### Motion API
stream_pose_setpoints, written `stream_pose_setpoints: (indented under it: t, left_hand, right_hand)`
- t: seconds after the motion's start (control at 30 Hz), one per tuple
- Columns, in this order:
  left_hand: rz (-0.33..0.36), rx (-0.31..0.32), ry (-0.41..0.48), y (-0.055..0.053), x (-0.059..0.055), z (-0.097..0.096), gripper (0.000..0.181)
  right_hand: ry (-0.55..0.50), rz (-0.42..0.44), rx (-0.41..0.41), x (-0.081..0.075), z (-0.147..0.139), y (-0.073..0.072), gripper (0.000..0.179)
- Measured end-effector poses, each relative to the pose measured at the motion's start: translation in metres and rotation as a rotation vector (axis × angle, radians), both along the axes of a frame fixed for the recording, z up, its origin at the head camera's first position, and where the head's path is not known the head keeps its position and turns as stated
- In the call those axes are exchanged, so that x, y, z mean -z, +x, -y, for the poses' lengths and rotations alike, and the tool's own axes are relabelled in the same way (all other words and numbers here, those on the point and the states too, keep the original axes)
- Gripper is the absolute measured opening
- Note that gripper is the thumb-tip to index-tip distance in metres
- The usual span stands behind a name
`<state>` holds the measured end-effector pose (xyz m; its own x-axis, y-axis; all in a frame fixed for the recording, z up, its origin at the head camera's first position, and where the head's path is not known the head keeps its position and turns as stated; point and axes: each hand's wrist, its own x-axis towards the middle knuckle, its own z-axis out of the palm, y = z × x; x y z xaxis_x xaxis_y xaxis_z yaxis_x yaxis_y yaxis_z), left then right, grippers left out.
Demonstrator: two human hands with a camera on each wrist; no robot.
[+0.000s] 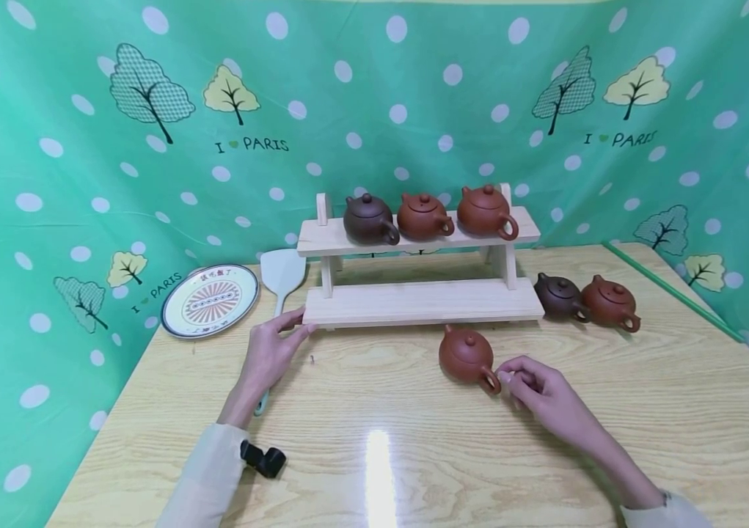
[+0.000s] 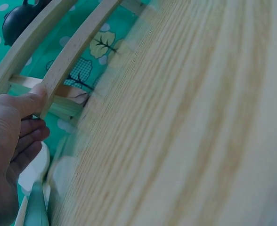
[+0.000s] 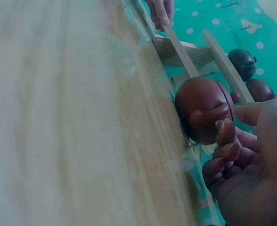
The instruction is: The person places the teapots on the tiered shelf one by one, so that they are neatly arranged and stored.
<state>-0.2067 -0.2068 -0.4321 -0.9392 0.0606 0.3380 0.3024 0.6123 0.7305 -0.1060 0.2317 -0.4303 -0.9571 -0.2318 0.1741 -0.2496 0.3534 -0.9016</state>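
My left hand [image 1: 271, 352] grips the left end of the lower board of a two-tier wooden shelf [image 1: 414, 304]. In the left wrist view its thumb lies on the board's end, with the other fingers underneath. A reddish-brown teapot [image 1: 466, 356] stands on the table in front of the shelf, handle toward my right hand [image 1: 542, 396]. That hand's fingertips are right at the handle [image 3: 209, 114], with thumb and forefinger apart and the other fingers loosely bent. On the upper board sit a dark brown teapot [image 1: 369, 220] and two reddish-brown teapots, one in the middle [image 1: 422, 218], one at right [image 1: 485, 213].
Right of the shelf stand a dark teapot [image 1: 557, 297] and a reddish-brown teapot [image 1: 609, 302]. A green stick [image 1: 674, 292] lies at the right edge. On the left are a patterned plate [image 1: 172, 312] and a pale spatula [image 1: 283, 270]. A polka-dot green cloth [image 1: 374, 88] hangs behind.
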Motion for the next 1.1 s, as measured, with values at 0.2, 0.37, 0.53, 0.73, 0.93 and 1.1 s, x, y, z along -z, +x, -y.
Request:
stream_pose_setpoints:
  t: [0.2,0.37,0.53,0.73,0.93,1.1]
  left_hand:
    - [-0.001,0.002,0.007,-0.0005,0.0006,0.0001,0.043]
    - [-0.003,0.000,0.011,-0.0007,0.0007,-0.0002,0.043]
    - [-0.005,-0.003,0.014,-0.0005,0.0011,-0.0002,0.043]
    - [-0.001,-0.003,0.017,-0.0006,0.0006,-0.0006,0.043]
    - [0.003,-0.004,0.020,-0.0003,0.0006,-0.0002,0.043]
    - [0.000,-0.005,0.020,0.0002,0.0009,-0.0001,0.042]
  right_hand:
    - [-0.005,-0.001,-0.046,0.0030,0.0038,0.0022,0.009]
    - [0.009,-0.003,-0.049,0.0027,0.0061,0.0032,0.008]
    - [0.022,-0.025,-0.069,0.0054,0.0061,0.0023,0.009]
    - [0.021,-0.046,-0.087,0.0061,0.0066,0.0019,0.010]
    - [0.018,-0.035,-0.099,0.0046,0.0081,0.0028,0.011]
    - [0.016,-0.025,-0.101,0.0046,0.0090,0.0038,0.013]
